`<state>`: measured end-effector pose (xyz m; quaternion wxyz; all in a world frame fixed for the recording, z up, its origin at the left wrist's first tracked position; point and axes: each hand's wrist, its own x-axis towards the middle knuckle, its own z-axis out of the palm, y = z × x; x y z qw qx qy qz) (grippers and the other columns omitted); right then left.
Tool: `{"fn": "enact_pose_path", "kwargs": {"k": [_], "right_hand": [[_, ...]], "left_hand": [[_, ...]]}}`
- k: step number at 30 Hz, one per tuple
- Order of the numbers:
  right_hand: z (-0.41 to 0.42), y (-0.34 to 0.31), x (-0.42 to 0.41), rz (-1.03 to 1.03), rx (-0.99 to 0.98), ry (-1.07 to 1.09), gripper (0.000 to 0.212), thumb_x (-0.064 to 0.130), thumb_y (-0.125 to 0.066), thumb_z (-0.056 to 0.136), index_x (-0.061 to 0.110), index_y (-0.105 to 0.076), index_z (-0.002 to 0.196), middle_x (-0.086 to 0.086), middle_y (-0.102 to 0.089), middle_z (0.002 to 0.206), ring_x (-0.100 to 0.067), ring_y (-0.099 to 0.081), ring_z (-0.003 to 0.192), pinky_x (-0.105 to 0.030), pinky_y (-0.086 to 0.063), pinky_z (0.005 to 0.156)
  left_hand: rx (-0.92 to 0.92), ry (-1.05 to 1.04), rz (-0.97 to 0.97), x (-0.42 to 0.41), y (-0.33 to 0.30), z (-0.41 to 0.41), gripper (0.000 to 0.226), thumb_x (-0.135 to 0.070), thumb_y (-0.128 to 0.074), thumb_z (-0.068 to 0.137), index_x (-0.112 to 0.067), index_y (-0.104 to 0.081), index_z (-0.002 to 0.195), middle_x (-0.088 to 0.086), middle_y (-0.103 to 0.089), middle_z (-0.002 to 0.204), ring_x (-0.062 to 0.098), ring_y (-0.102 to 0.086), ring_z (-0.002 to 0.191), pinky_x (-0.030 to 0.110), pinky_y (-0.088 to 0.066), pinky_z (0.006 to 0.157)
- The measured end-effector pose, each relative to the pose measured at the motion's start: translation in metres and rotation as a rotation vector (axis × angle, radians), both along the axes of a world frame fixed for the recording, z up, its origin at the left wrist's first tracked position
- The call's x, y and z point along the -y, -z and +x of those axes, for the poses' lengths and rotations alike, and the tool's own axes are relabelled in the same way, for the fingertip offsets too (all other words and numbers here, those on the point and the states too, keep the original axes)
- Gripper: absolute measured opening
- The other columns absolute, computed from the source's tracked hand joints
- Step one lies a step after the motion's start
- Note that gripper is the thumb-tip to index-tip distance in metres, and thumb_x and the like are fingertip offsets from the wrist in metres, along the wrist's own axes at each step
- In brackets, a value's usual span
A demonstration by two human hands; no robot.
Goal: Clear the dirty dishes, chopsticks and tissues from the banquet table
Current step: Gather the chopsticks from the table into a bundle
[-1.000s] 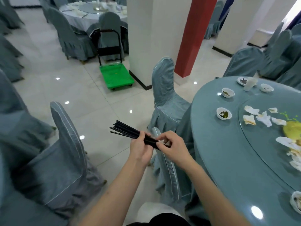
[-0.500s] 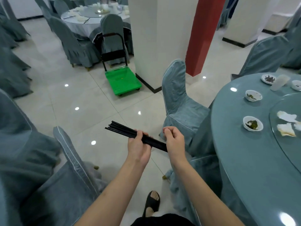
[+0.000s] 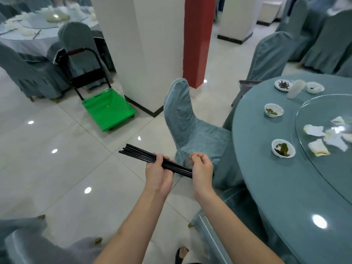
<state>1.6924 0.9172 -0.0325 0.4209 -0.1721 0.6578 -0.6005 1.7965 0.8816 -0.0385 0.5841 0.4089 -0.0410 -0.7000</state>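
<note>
Head view showed the left hand (image 3: pixel 159 173) grasping a bundle of black chopsticks (image 3: pixel 144 156) above the floor, left of the table (image 3: pixel 276 187); the right hand (image 3: pixel 202 168), fingers curled, met their near end. Dirty bowls (image 3: pixel 283 148) and tissues (image 3: pixel 314 130) sat on the table. A covered chair (image 3: pixel 188 122) stood between hands and table, a green cart (image 3: pixel 108 109) beyond. No writing was readable.

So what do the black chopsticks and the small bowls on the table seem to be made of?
The chopsticks, gripped by the left hand: probably plastic or lacquered wood, uniformly black with a slight sheen. The small bowls: likely glazed ceramic or porcelain, white and glossy, though melamine would look alike.
</note>
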Motion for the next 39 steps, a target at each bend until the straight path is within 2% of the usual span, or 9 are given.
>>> {"fn": "enact_pose_path", "kwargs": {"k": [5,10,13,16,22,27,31,35,39], "right_hand": [[0.008,-0.003,0.069,0.031,-0.001,0.035,0.016,0.011,-0.055,0.096,0.017,-0.064,0.084,0.001,-0.065,0.086,-0.017,-0.059,0.085,-0.03,-0.045,0.081],[0.034,-0.008,0.151,0.003,0.011,0.115,0.015,0.012,-0.053,0.098,0.017,-0.064,0.089,0.001,-0.067,0.09,-0.015,-0.061,0.087,-0.026,-0.045,0.076],[0.057,-0.01,0.207,-0.012,0.07,0.16,0.016,0.008,-0.049,0.099,0.012,-0.064,0.094,-0.003,-0.069,0.095,-0.017,-0.063,0.09,-0.028,-0.049,0.083],[0.083,-0.012,0.256,-0.016,0.093,0.194,0.018,0.007,-0.047,0.099,0.012,-0.063,0.095,-0.007,-0.071,0.1,-0.019,-0.066,0.092,-0.027,-0.052,0.078],[0.12,-0.015,0.352,-0.064,0.098,0.245,0.017,0.016,-0.046,0.104,0.008,-0.061,0.102,-0.015,-0.072,0.105,-0.02,-0.072,0.086,-0.033,-0.059,0.081],[0.127,-0.015,0.419,-0.114,0.111,0.289,0.023,0.019,-0.044,0.106,0.005,-0.061,0.101,-0.017,-0.072,0.106,-0.024,-0.074,0.097,-0.028,-0.06,0.079],[0.124,-0.006,0.488,-0.103,0.153,0.336,0.022,0.016,-0.044,0.105,0.003,-0.062,0.1,-0.018,-0.073,0.104,-0.025,-0.074,0.095,-0.029,-0.061,0.081],[0.115,0.01,0.561,-0.106,0.211,0.362,0.02,0.01,-0.043,0.103,0.008,-0.061,0.095,-0.017,-0.072,0.106,-0.025,-0.073,0.096,-0.032,-0.06,0.085],[0.098,0.014,0.645,-0.103,0.274,0.378,0.019,0.007,-0.042,0.103,0.008,-0.059,0.094,-0.021,-0.069,0.107,-0.026,-0.07,0.093,-0.031,-0.058,0.079]], "left_hand": [[-0.067,0.055,0.003,0.071,-0.001,0.008,0.024,0.0,-0.041,0.107,-0.018,-0.048,0.093,0.004,-0.051,0.072,0.016,-0.05,0.066,0.037,-0.048,0.077],[-0.089,0.142,-0.011,0.162,-0.001,0.032,0.022,0.0,-0.042,0.107,-0.017,-0.046,0.092,0.007,-0.047,0.074,0.018,-0.048,0.066,0.037,-0.047,0.075],[-0.097,0.153,-0.035,0.218,-0.01,0.054,0.023,0.001,-0.043,0.106,-0.018,-0.046,0.093,0.005,-0.047,0.073,0.017,-0.048,0.067,0.037,-0.045,0.076],[-0.057,0.178,-0.057,0.269,-0.022,0.079,0.024,0.001,-0.042,0.107,-0.018,-0.047,0.092,0.004,-0.048,0.07,0.017,-0.048,0.064,0.036,-0.045,0.077],[-0.054,0.185,-0.07,0.362,-0.029,0.117,0.019,0.0,-0.043,0.107,-0.017,-0.045,0.098,0.004,-0.051,0.07,0.018,-0.05,0.065,0.038,-0.046,0.081],[-0.06,0.176,-0.087,0.424,-0.023,0.126,0.017,0.0,-0.043,0.107,-0.017,-0.044,0.102,0.007,-0.051,0.075,0.019,-0.05,0.07,0.039,-0.048,0.085],[-0.041,0.188,-0.136,0.49,-0.013,0.124,0.018,0.0,-0.043,0.107,-0.017,-0.04,0.11,0.008,-0.05,0.079,0.018,-0.052,0.069,0.037,-0.049,0.082],[-0.001,0.217,-0.177,0.563,-0.004,0.116,0.023,0.004,-0.046,0.104,-0.017,-0.039,0.112,0.004,-0.056,0.075,0.016,-0.057,0.068,0.038,-0.05,0.081],[0.064,0.236,-0.178,0.648,-0.004,0.098,0.029,0.006,-0.049,0.102,-0.017,-0.037,0.115,0.009,-0.052,0.079,0.02,-0.055,0.071,0.038,-0.051,0.079]]}}
